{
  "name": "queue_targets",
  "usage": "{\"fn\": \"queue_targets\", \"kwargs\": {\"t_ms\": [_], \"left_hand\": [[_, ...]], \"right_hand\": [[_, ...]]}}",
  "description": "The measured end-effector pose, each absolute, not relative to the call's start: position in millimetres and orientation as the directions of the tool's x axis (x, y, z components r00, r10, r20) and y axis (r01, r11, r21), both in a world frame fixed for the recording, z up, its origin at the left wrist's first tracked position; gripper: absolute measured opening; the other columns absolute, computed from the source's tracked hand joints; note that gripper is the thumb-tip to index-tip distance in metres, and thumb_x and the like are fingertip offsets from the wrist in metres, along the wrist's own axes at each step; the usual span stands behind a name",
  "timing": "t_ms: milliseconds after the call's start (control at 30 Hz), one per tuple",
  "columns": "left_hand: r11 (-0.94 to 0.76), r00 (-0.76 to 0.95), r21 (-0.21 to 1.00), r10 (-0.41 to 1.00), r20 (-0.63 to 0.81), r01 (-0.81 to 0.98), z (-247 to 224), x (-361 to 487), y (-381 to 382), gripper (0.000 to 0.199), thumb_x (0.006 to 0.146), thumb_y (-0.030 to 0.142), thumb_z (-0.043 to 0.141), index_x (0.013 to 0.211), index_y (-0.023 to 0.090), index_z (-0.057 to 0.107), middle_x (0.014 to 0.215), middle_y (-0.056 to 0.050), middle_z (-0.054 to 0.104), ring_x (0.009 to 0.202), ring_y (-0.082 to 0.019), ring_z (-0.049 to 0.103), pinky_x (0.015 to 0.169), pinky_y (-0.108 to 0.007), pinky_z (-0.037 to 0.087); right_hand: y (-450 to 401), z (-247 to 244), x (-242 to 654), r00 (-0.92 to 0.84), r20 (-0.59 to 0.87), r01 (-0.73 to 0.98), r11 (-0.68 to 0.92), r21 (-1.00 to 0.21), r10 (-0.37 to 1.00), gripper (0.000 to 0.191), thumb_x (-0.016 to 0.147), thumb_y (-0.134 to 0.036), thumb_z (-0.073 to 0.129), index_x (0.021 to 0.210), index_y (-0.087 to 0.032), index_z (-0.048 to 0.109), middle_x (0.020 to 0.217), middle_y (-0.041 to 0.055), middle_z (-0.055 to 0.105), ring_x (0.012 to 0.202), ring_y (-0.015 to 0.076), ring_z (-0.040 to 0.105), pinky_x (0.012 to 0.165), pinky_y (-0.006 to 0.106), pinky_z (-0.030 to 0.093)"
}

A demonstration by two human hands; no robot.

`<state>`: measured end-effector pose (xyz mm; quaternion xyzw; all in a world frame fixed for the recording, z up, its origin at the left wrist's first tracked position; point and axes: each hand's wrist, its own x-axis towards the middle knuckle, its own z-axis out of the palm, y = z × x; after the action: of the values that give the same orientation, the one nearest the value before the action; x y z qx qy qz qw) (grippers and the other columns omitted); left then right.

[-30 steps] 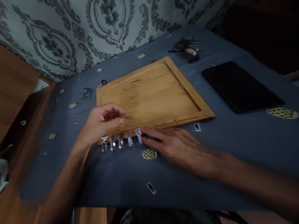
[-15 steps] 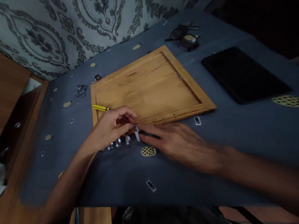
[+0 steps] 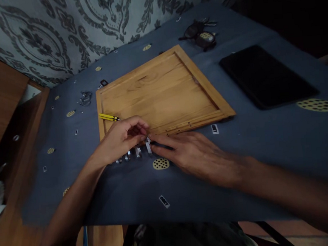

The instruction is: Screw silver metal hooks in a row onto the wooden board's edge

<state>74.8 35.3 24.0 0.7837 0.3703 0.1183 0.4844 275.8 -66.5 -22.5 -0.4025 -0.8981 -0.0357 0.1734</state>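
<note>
A framed wooden panel (image 3: 156,97) lies on the blue cloth, small dark holes along its near edge. Several silvery metal pieces (image 3: 138,152) sit at that edge. My left hand (image 3: 122,137) is closed, thumb and fingertips pinched at the top of one metal piece (image 3: 149,147); what lies between them is too small to make out. From the right, my right hand (image 3: 195,154) reaches to the same piece, its fingertips touching it. A yellow-handled tool (image 3: 108,116) rests on the panel just beyond my left hand.
A black tablet-like slab (image 3: 266,77) lies on the right of the cloth. Dark sunglasses (image 3: 199,35) are behind the panel. Small metal parts (image 3: 85,98) lie to its left, and a small dark buckle-like item (image 3: 103,83) is by its far left corner.
The whole view has shifted slightly, so the panel and other objects appear a little higher and further left. Both hands keep nearly the same pose at the metal piece.
</note>
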Motion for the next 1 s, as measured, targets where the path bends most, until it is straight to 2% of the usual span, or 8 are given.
{"fn": "queue_targets", "kwargs": {"t_ms": [267,533,733,1000], "left_hand": [[-0.243,0.702,0.846,0.684,-0.198,0.475,27.5,73.1,35.7,0.019,0.081,0.014,0.064,0.1,0.015,0.065,0.087,-0.003,0.07,0.077,-0.012,0.067,0.068,-0.022,0.054],[-0.259,0.717,0.845,0.67,-0.191,0.468,24.3,73.8,35.8,0.016,0.081,0.014,0.064,0.097,0.015,0.065,0.086,-0.003,0.07,0.076,-0.012,0.067,0.068,-0.022,0.055],[-0.321,0.723,0.819,0.672,-0.157,0.476,23.2,75.0,35.4,0.015,0.081,0.015,0.064,0.096,0.016,0.066,0.086,-0.003,0.072,0.075,-0.012,0.067,0.069,-0.023,0.054],[-0.41,0.738,0.778,0.667,-0.101,0.477,19.9,75.5,33.2,0.014,0.083,0.015,0.064,0.097,0.017,0.068,0.087,-0.002,0.074,0.078,-0.012,0.069,0.07,-0.023,0.052]], "right_hand": [[-66.0,-23.3,275.6,-0.611,0.339,0.741,0.668,-0.075,0.715,0.04,0.087,0.001,0.052,0.12,-0.016,0.067,0.131,0.0087,0.071,0.075,0.0194,0.072,0.057,0.035,0.051],[-67.4,-23.2,275.5,-0.606,0.347,0.743,0.666,-0.075,0.716,0.043,0.086,0.003,0.048,0.118,-0.017,0.068,0.13,0.0091,0.072,0.073,0.0174,0.069,0.056,0.033,0.049],[-67.1,-25.0,275.4,-0.602,0.35,0.744,0.663,-0.081,0.718,0.037,0.088,-0.001,0.053,0.118,-0.017,0.068,0.128,0.0088,0.072,0.073,0.0176,0.069,0.057,0.033,0.048],[-66.8,-21.9,275.3,-0.616,0.28,0.75,0.657,-0.076,0.736,0.043,0.087,0.0,0.049,0.122,-0.018,0.066,0.133,0.0097,0.069,0.076,0.0169,0.069,0.059,0.032,0.049]]}}
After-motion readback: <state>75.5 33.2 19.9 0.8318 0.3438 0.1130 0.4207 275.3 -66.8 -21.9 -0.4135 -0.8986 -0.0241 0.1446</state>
